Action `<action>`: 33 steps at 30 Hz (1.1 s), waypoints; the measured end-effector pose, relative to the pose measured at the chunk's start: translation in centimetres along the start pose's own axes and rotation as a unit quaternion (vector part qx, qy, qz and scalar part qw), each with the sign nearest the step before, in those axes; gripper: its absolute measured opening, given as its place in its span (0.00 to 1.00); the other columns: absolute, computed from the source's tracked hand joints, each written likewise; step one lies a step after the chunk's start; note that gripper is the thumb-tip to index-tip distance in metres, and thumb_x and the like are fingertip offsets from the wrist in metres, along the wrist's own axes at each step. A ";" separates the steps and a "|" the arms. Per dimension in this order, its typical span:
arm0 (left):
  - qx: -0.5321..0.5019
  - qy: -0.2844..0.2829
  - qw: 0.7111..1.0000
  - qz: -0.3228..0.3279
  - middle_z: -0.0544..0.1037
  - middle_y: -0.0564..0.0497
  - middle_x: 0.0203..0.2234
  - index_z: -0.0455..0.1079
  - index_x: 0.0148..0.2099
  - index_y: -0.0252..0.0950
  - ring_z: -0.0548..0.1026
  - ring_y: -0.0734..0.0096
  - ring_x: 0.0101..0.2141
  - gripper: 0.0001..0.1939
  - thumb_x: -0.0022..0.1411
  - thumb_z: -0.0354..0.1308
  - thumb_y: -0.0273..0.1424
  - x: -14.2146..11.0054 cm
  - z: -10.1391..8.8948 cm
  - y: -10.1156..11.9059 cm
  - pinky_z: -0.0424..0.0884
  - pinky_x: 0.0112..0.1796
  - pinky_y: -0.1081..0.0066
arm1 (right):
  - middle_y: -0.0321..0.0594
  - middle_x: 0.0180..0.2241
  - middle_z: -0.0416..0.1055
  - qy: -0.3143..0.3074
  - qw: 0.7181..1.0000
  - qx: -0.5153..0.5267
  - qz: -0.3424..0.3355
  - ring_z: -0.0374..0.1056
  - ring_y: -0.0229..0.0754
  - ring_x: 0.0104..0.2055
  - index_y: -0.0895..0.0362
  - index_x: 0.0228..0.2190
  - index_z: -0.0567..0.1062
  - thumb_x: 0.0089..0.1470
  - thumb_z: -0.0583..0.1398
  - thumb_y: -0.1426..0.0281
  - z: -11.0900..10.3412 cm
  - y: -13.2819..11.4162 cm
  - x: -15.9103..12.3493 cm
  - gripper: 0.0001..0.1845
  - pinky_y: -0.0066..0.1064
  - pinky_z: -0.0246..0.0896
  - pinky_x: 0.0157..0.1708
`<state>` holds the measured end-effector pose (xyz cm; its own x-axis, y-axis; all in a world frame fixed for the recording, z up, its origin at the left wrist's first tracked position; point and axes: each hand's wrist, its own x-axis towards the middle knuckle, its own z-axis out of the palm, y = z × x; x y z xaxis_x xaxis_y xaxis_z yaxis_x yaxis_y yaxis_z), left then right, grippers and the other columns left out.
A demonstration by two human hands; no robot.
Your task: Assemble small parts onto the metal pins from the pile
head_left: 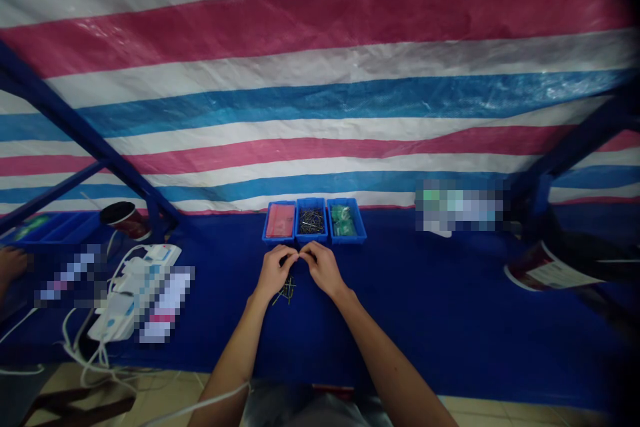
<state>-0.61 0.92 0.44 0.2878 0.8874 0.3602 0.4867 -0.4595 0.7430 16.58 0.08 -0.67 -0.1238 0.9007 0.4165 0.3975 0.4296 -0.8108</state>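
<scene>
My left hand point(275, 271) and my right hand point(321, 268) meet fingertip to fingertip just in front of the blue bins. Both are closed in a pinch; whatever is between the fingers is too small to make out. A small pile of thin dark screws or nails point(287, 291) lies on the table beside my left wrist. The middle blue bin point(311, 238) holds many more such pieces. To its left, a blue bin point(279, 239) contains flat pink packets point(281, 220). The right blue bin point(349, 239) has green-looking small bags point(343, 221) in it.
On the blue table point(425, 320), a white power strip point(125, 297) with cables lies left. Dark red tubs point(133, 221) stand at both sides. Another person's hand point(12, 263) shows at the far left edge. Blue frame posts point(95, 140) and a striped tarp point(320, 100) rise behind.
</scene>
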 end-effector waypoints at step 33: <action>0.005 0.012 1.000 -0.012 0.77 0.50 0.29 0.74 0.35 0.35 0.73 0.69 0.31 0.12 0.67 0.54 0.35 0.0 0.0 0.0 0.67 0.37 0.71 | 0.40 0.37 0.74 0.010 1.000 0.013 -0.001 0.70 0.42 0.37 0.53 0.38 0.75 0.62 0.55 0.71 -0.2 -0.6 -0.2 0.08 0.30 0.62 0.37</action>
<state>-0.57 0.94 0.47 0.2553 0.8990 0.3558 0.5008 -0.4377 0.7467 16.51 -0.41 -0.20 -0.1062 0.8989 0.4251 0.3738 0.4323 -0.8206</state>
